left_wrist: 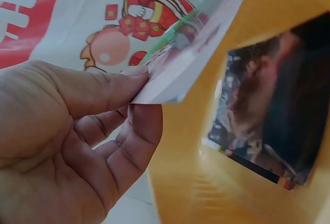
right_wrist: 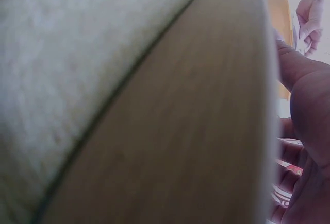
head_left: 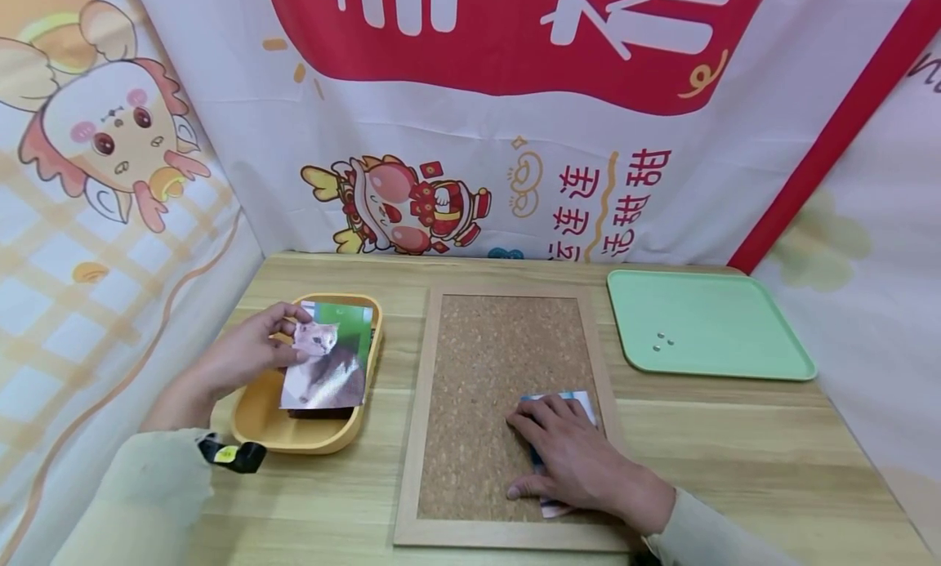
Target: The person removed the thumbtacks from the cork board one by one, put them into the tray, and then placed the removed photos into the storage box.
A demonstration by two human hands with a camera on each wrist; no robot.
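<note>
My left hand (head_left: 253, 349) pinches the left edge of a photo of a cat (head_left: 329, 366) between thumb and fingers, holding it over a yellow tray (head_left: 268, 423). Beneath it in the tray lies another photo (left_wrist: 268, 100), a dark one, clearest in the left wrist view. My right hand (head_left: 569, 452) rests with its fingers spread on a photo (head_left: 584, 403) at the right side of a wood-framed corkboard (head_left: 478, 370). The hand covers most of that photo. In the right wrist view, the board's frame (right_wrist: 196, 105) hides part of the right hand.
A green tray (head_left: 735, 329) stands at the back right, with several small silvery pieces (head_left: 662, 341) on it. All of this is on a wooden table (head_left: 706, 435). Printed cloth (head_left: 470, 117) hangs behind the table and along both sides.
</note>
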